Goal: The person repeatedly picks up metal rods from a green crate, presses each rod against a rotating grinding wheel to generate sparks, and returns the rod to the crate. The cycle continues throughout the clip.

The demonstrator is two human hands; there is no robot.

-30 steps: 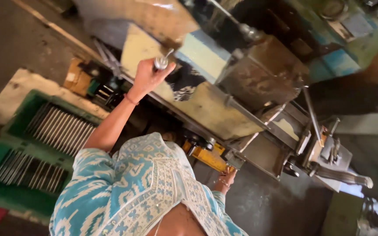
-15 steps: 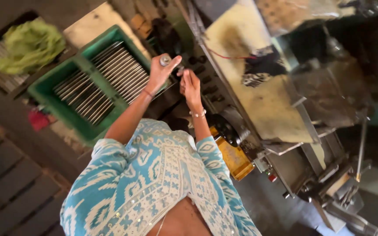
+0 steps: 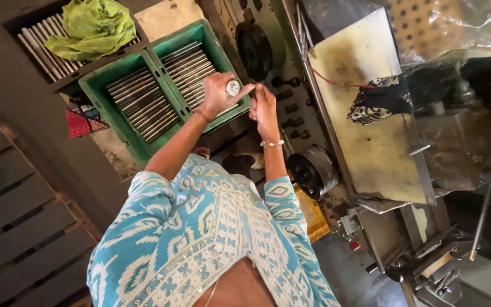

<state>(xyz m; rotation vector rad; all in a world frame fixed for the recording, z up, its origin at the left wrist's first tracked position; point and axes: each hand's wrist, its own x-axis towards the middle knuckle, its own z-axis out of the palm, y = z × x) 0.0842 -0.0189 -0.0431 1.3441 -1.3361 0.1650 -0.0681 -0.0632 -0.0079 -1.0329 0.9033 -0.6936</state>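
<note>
Left hand (image 3: 218, 95) is clenched around a short metal rod (image 3: 233, 87); only the rod's round bright end shows, protruding from the fist at the thumb side. Right hand (image 3: 264, 108) is raised just beside it, fingertips (image 3: 255, 91) close to the rod end; whether they touch it cannot be told. The right hand grasps nothing visible, fingers loosely extended.

Directly behind the grip lies a green crate (image 3: 100, 85) with two compartments, each holding a row of long metal rods (image 3: 143, 105), too many to count. Beyond the crate stands one dark tray (image 3: 29, 23) of similar rods, partly covered by one green cloth (image 3: 93, 24). To the right-hand side of the grip stands the machine (image 3: 370, 131), with one black wheel (image 3: 255, 50) beyond the hands and one patterned cloth (image 3: 377, 101) on its flat plate.
</note>
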